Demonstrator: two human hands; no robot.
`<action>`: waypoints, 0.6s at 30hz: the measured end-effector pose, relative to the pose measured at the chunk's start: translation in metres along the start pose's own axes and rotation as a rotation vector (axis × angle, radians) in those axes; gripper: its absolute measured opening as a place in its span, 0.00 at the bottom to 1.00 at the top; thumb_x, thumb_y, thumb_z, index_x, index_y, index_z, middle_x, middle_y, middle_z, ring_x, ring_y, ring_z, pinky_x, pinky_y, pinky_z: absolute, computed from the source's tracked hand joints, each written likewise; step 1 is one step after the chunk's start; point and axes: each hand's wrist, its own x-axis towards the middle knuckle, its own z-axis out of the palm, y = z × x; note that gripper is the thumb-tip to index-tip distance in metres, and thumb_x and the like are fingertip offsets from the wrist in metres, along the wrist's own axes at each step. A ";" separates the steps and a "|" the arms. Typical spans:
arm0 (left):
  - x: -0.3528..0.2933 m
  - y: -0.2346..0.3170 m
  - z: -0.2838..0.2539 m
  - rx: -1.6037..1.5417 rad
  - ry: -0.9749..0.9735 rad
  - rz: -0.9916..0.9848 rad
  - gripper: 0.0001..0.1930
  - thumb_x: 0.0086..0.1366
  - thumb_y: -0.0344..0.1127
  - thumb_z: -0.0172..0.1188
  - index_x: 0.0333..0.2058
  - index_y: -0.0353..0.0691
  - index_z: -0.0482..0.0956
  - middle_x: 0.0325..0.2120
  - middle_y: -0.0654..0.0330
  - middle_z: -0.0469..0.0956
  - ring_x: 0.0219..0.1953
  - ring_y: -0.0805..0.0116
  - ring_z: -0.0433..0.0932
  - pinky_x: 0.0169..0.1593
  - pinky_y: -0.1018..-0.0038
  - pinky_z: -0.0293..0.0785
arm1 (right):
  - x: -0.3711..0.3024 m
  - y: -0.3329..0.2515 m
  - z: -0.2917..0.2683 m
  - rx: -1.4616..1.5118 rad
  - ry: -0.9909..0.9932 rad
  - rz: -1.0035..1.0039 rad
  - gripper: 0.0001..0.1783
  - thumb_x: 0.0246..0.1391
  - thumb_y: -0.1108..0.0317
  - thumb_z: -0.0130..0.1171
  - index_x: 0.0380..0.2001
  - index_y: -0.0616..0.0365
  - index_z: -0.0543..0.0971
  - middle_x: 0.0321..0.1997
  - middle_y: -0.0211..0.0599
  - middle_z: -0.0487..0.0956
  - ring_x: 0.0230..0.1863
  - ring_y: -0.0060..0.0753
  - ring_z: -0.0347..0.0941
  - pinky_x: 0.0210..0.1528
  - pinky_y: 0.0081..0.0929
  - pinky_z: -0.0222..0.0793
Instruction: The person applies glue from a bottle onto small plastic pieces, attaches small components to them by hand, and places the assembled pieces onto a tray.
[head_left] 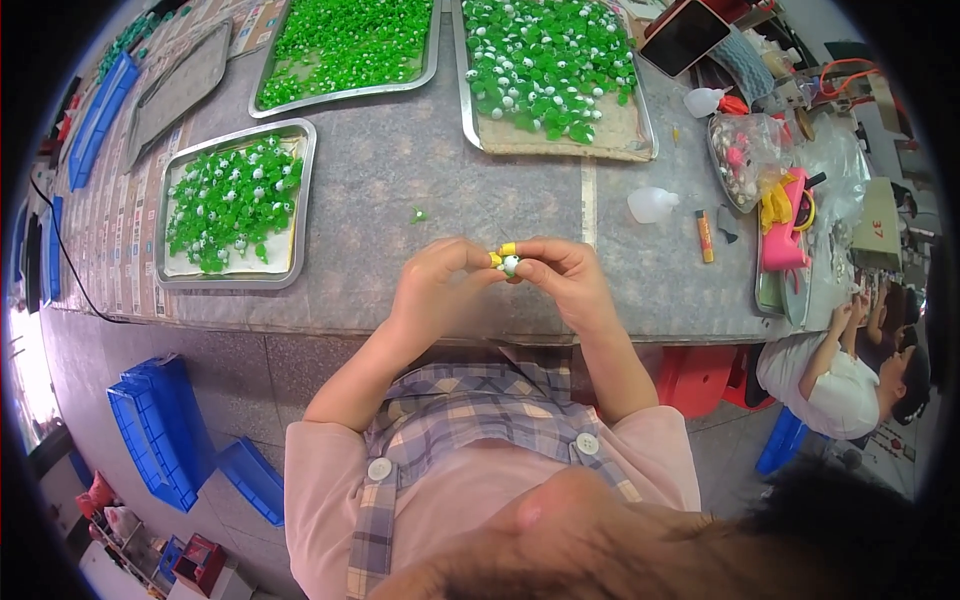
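Just above the table's near edge, my left hand [430, 288] and my right hand [578, 284] meet with fingertips pinched together. Between them is a tiny green-and-white figure [512, 265], partly hidden by the fingers. Yellow wraps [508, 248] show at the index fingertips. A single loose green piece [419, 215] lies on the table beyond my left hand. To the left stands a small metal tray [309, 180] heaped with green-and-white pieces. Farther back are a tray [345, 98] of green pieces and a larger tray [560, 152] of green-and-white ones.
Right of my hands are a white squeeze bottle [652, 205], an orange-and-yellow tube [706, 237] and a pink tape dispenser [787, 225]. A dark-screened device [685, 38] lies at the back right. Blue bins [155, 435] stand on the floor. A co-worker [835, 380] sits at right.
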 end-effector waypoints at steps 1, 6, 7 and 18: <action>0.000 -0.001 0.000 0.039 0.024 0.069 0.04 0.45 0.25 0.57 0.21 0.33 0.70 0.19 0.60 0.71 0.22 0.73 0.68 0.27 0.81 0.62 | 0.001 0.001 0.000 0.001 0.002 0.001 0.11 0.42 0.74 0.52 0.32 0.67 0.72 0.31 0.36 0.73 0.32 0.20 0.68 0.34 0.15 0.65; -0.001 0.001 0.001 0.095 0.047 0.066 0.04 0.44 0.25 0.57 0.20 0.34 0.70 0.20 0.59 0.71 0.23 0.69 0.69 0.27 0.79 0.63 | 0.002 0.005 0.001 -0.033 0.019 -0.019 0.11 0.42 0.74 0.51 0.32 0.66 0.72 0.31 0.35 0.73 0.32 0.20 0.68 0.35 0.14 0.64; -0.002 0.001 0.001 0.131 0.056 0.075 0.05 0.44 0.25 0.57 0.21 0.34 0.70 0.20 0.59 0.71 0.23 0.68 0.69 0.27 0.79 0.63 | 0.002 0.006 0.001 -0.033 0.017 -0.018 0.11 0.42 0.74 0.51 0.32 0.66 0.72 0.31 0.35 0.73 0.32 0.20 0.68 0.35 0.14 0.64; -0.011 -0.004 -0.001 0.151 0.093 0.019 0.04 0.43 0.23 0.56 0.21 0.34 0.70 0.20 0.59 0.71 0.23 0.69 0.69 0.28 0.79 0.64 | 0.002 0.012 0.011 -0.042 0.048 0.005 0.10 0.42 0.74 0.52 0.32 0.65 0.73 0.30 0.33 0.73 0.31 0.19 0.68 0.34 0.13 0.64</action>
